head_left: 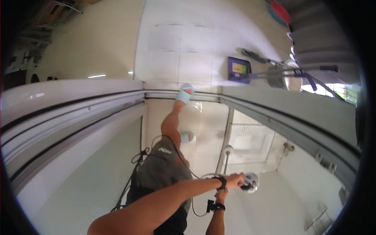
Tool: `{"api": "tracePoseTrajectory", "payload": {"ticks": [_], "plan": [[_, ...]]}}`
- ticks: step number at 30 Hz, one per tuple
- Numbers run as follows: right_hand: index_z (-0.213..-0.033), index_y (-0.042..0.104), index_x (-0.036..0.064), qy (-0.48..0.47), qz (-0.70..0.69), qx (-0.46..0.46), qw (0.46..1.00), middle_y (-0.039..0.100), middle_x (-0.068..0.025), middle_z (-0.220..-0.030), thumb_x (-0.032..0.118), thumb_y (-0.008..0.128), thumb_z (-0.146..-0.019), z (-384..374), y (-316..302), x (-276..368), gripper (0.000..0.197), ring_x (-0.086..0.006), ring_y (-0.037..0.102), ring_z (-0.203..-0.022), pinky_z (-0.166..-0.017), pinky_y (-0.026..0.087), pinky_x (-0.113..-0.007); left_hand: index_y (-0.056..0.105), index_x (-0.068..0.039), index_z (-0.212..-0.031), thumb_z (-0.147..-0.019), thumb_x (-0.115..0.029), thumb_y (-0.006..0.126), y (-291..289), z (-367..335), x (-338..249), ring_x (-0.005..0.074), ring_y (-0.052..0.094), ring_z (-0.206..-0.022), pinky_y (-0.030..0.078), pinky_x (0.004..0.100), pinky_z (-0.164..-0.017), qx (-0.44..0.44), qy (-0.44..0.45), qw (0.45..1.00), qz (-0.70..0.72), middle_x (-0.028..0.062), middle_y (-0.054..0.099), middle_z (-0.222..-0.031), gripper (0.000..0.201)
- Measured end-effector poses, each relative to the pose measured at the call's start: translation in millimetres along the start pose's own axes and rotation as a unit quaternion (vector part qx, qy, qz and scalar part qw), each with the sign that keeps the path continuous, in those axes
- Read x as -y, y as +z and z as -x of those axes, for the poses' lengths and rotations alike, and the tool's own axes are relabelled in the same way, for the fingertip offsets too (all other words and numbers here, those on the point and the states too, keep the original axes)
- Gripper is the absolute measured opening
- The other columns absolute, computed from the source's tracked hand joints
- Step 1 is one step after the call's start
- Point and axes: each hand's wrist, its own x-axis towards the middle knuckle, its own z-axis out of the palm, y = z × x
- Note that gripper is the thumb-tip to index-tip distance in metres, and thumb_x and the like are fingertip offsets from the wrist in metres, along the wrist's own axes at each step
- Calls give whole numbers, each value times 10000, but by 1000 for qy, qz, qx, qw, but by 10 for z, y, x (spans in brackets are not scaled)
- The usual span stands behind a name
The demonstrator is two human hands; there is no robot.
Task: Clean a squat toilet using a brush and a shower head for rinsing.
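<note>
My left arm reaches across to the right, over my right wrist. Its hand (235, 181) is closed at the edge of a shiny round metal piece (251, 182), whose kind I cannot make out. Just below, my right hand (221, 194) is also closed, partly covered by the left wrist. A thin rod (226, 162) with a pale round end (228, 149) runs down behind the left wrist, toward the right hand; where it ends is hidden. Both wrists wear black bands, and a black cable (183, 167) loops from my body to the right one.
I stand by a sliding-door track (160, 94), one slippered foot (185, 93) on it. A white basin-like fixture (250, 143), a wall tap (288, 147) and a wire rack (319, 220) are at right. Beyond the track are a purple dustpan (239, 70) and a red basin (280, 12).
</note>
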Motion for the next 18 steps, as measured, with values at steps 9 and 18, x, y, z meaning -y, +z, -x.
{"api": "tracePoseTrajectory", "payload": {"ticks": [9,18], "plan": [[-1195,542,177,82,21,156,984,445,-22,-582,176,647,-838,-616,976,457,372,-106,335,-413,-343,290,-275,585,-87,-689,-716,-232,713,-488,-613,-351,237,578,-656,459,378,-620,-12,72,996,-53,102,611,-773,195],[-1285,490,147,72,153,349,922,500,-32,-636,164,614,-848,-266,1978,1089,455,-112,410,-449,-353,340,-273,734,-154,-810,-735,-259,715,-999,-794,109,276,654,-717,510,383,-650,-8,9,996,-83,98,710,-824,130]]}}
